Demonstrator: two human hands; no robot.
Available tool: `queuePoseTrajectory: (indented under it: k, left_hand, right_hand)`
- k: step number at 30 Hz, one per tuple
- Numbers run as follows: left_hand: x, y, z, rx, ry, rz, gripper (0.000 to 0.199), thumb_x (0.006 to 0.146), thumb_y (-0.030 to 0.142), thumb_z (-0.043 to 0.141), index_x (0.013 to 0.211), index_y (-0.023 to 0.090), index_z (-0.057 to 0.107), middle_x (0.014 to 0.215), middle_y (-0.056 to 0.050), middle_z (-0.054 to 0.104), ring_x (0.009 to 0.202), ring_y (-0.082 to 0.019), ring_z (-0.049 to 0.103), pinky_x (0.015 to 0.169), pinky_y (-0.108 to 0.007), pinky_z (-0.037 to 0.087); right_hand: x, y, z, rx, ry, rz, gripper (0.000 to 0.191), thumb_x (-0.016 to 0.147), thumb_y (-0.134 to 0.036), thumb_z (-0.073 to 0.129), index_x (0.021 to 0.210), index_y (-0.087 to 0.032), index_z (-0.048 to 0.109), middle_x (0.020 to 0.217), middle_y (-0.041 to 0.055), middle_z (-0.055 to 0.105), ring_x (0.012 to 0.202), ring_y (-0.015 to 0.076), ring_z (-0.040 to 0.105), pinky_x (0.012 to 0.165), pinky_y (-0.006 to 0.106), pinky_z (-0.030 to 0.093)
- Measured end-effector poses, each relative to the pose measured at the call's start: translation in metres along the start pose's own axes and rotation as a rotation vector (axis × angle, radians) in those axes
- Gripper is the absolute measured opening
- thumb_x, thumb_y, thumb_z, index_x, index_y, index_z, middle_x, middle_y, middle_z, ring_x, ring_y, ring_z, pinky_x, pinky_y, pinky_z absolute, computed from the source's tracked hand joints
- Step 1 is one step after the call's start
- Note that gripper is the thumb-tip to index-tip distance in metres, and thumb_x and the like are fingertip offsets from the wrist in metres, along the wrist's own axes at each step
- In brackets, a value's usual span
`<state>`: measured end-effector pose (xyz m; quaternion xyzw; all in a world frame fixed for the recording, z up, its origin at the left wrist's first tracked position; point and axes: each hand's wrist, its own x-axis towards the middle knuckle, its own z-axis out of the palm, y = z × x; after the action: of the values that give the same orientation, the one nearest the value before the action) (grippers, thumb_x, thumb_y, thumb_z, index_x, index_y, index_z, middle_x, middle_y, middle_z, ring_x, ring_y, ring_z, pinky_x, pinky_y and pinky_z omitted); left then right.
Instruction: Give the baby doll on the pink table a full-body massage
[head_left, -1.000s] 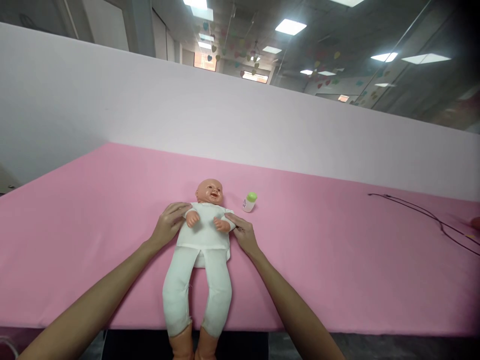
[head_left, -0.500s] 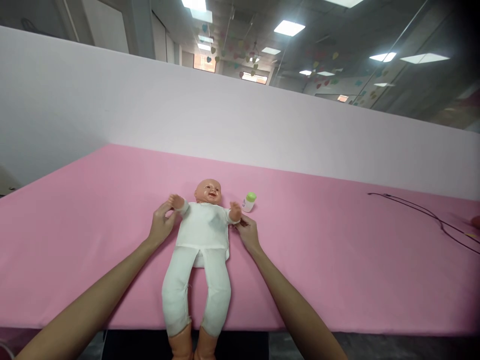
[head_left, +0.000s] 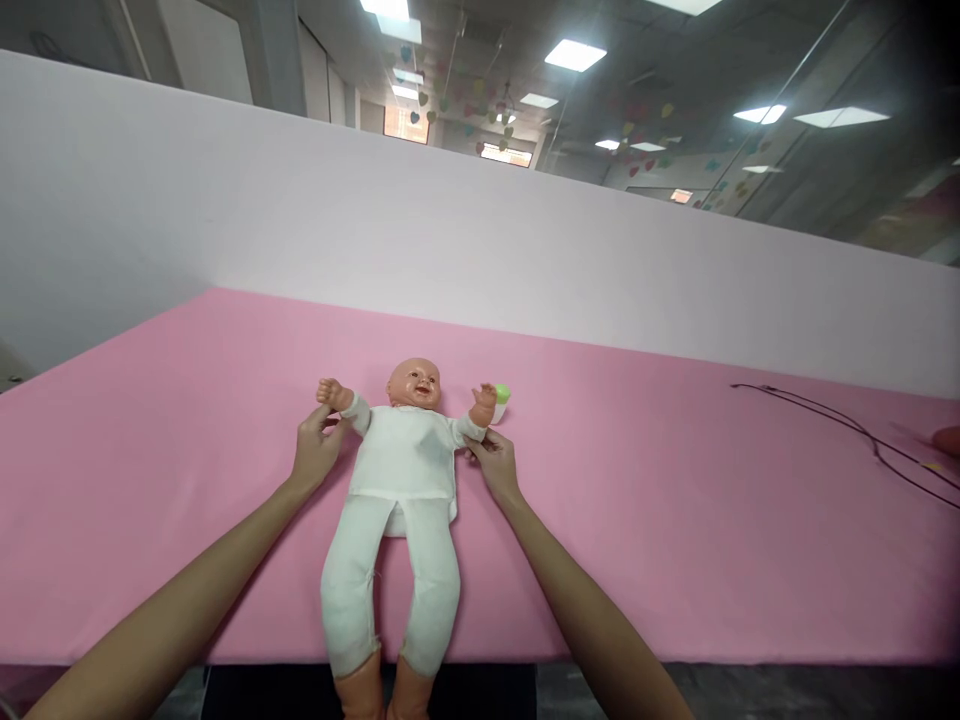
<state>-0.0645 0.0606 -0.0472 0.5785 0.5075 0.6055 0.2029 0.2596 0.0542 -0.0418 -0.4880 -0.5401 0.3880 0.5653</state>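
A baby doll [head_left: 405, 455] in a white top and white trousers lies face up, its bare feet past the table's front edge. My left hand [head_left: 316, 448] is closed at the doll's arm on the left, just below the doll's hand. On the other side, my right hand [head_left: 495, 462] has its fingers pressed together at the sleeve of the doll's other arm. Both doll arms are spread outward and raised. Behind the doll's hand on the right stands a small white bottle with a green cap [head_left: 502, 394], partly hidden.
A pink cover [head_left: 637, 520] lies over the table. Dark thin cables [head_left: 840, 418] lie at the right, near a reddish object [head_left: 946, 441] at the picture's edge. A white partition [head_left: 480, 250] rises behind the table.
The doll's two hands have moved outward, away from its body. The one on the right now covers part of the bottle. My left hand has shifted slightly left and down.
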Motion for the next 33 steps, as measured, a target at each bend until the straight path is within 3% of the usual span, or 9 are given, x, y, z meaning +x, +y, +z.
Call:
queuePoseTrajectory:
  k: [5,7,10,12,15,22,25,29,33]
  left_hand:
    - [0.001,0.002,-0.004,-0.004,0.051,-0.02,0.021,0.092,0.038,0.067,0.094,0.018,0.072,0.089,-0.006,0.075,0.081,-0.024,0.067,0.074,-0.034,0.055]
    - [-0.001,0.002,-0.004,0.05,-0.018,0.101,0.019,0.094,0.034,0.065,0.099,0.018,0.075,0.097,-0.008,0.077,0.087,-0.025,0.07,0.077,-0.036,0.056]
    - [-0.005,0.001,-0.004,0.105,-0.209,0.416,0.025,0.099,0.024,0.059,0.116,0.024,0.077,0.122,-0.01,0.076,0.111,-0.026,0.069,0.089,-0.039,0.056]
    - [-0.005,0.002,-0.004,0.134,-0.277,0.584,0.031,0.102,0.019,0.056,0.122,0.029,0.077,0.127,-0.009,0.075,0.116,-0.024,0.067,0.09,-0.039,0.056]
    - [-0.005,0.002,-0.004,0.171,-0.262,0.673,0.033,0.103,0.016,0.056,0.123,0.031,0.076,0.124,-0.009,0.075,0.113,-0.023,0.068,0.086,-0.037,0.057]
    - [-0.007,-0.001,-0.006,0.196,-0.15,0.482,0.029,0.101,0.024,0.059,0.127,0.022,0.071,0.124,-0.011,0.076,0.114,-0.026,0.07,0.098,-0.041,0.056]
    - [-0.006,-0.008,-0.005,0.181,-0.042,0.314,0.021,0.097,0.028,0.059,0.111,0.019,0.073,0.11,-0.01,0.078,0.1,-0.025,0.072,0.087,-0.039,0.059]
    - [-0.004,-0.015,-0.002,0.168,0.073,0.115,0.015,0.092,0.031,0.062,0.083,0.019,0.065,0.078,-0.004,0.071,0.068,-0.019,0.065,0.06,-0.031,0.052]
    - [-0.007,-0.012,-0.001,0.173,0.067,0.167,0.014,0.093,0.03,0.061,0.09,0.018,0.068,0.081,-0.004,0.072,0.067,-0.018,0.064,0.059,-0.03,0.052]
  right_hand:
    - [0.001,0.0,-0.002,0.005,-0.027,-0.022,0.019,0.077,-0.038,0.079,0.08,-0.018,0.079,0.064,0.0023,0.072,0.059,0.0193,0.066,0.058,0.032,0.056]
    - [-0.003,-0.001,-0.001,-0.06,-0.111,-0.117,0.018,0.082,-0.031,0.072,0.092,-0.021,0.084,0.088,0.0052,0.082,0.083,0.0253,0.076,0.079,0.04,0.063]
    - [-0.008,-0.001,-0.001,-0.165,-0.287,-0.292,0.038,0.087,-0.021,0.061,0.116,-0.03,0.084,0.128,0.0017,0.078,0.124,0.0267,0.071,0.112,0.048,0.054]
    - [-0.01,-0.001,-0.003,-0.218,-0.352,-0.353,0.043,0.089,-0.019,0.058,0.122,-0.034,0.081,0.137,-0.0004,0.073,0.13,0.025,0.069,0.116,0.048,0.052]
    - [-0.01,0.002,-0.005,-0.255,-0.346,-0.385,0.042,0.091,-0.019,0.058,0.123,-0.035,0.08,0.138,-0.0009,0.072,0.129,0.0241,0.069,0.116,0.047,0.053]
    - [-0.007,0.001,-0.003,-0.161,-0.247,-0.301,0.045,0.087,-0.017,0.058,0.124,-0.032,0.081,0.133,-0.0012,0.075,0.133,0.0255,0.067,0.121,0.049,0.047]
    - [-0.007,-0.007,0.0,-0.102,-0.202,-0.24,0.041,0.088,-0.021,0.061,0.123,-0.03,0.081,0.134,-0.0004,0.075,0.131,0.0268,0.067,0.119,0.048,0.049]
    - [-0.007,-0.014,0.002,-0.055,-0.108,-0.105,0.044,0.081,-0.025,0.067,0.123,-0.025,0.081,0.122,0.0027,0.08,0.107,0.0276,0.076,0.09,0.041,0.063]
    - [-0.007,-0.012,0.003,-0.05,-0.084,-0.025,0.045,0.078,-0.025,0.067,0.12,-0.021,0.082,0.103,0.0034,0.083,0.08,0.0233,0.075,0.067,0.034,0.061]
